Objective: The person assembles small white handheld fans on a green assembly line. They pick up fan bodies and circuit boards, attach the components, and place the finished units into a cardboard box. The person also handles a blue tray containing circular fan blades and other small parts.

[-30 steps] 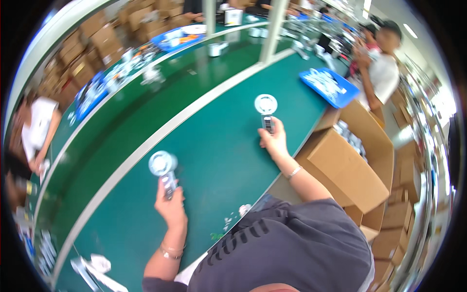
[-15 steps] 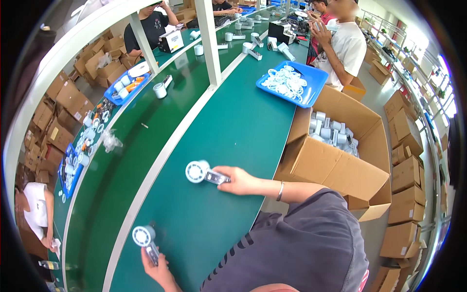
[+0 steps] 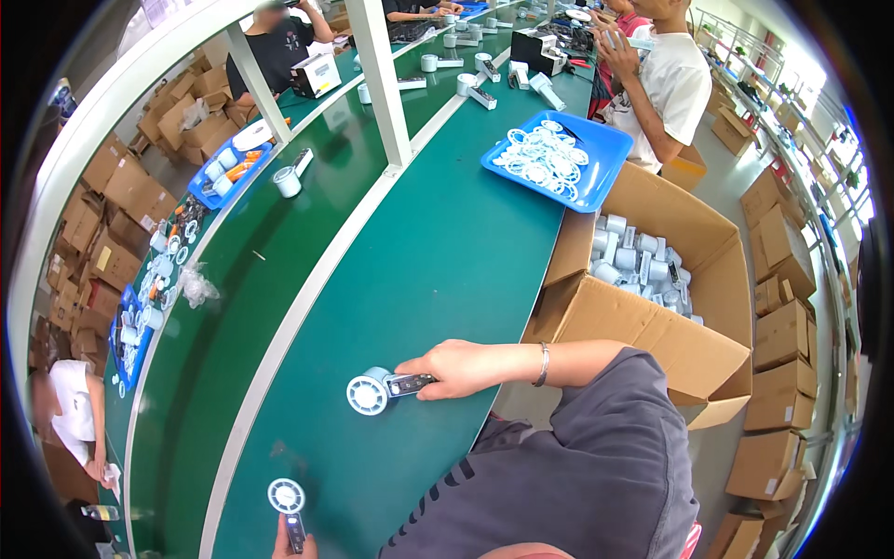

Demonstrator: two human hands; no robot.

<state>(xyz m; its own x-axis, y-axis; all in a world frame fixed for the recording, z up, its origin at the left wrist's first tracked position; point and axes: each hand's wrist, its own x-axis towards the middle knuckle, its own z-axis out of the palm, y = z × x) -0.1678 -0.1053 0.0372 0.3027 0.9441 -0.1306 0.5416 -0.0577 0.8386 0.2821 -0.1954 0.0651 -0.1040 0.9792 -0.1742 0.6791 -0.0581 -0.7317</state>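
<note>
My right hand (image 3: 454,370) is closed round the handle of a light-blue handheld fan (image 3: 369,395). Its round slotted head points left over the green work surface, and the handle shows a dark inner strip. At the lower edge my left hand (image 3: 303,552), partly cut off by the picture, grips the handle of a second handheld fan (image 3: 287,497). That one stands head-up in the view, with its white slotted ring toward me. The two fans are apart.
A blue tray (image 3: 610,154) of white rings lies at the far right, beside an open cardboard box (image 3: 643,326) of fan parts. Left of the metal rail (image 3: 307,293) runs a green belt (image 3: 223,307) carrying a part (image 3: 288,183). Several co-workers stand around the line.
Both hands have moved nearer to me with their fans. The right fan's head has tipped lower, and the left fan now stands straighter. My view has shifted slightly.
</note>
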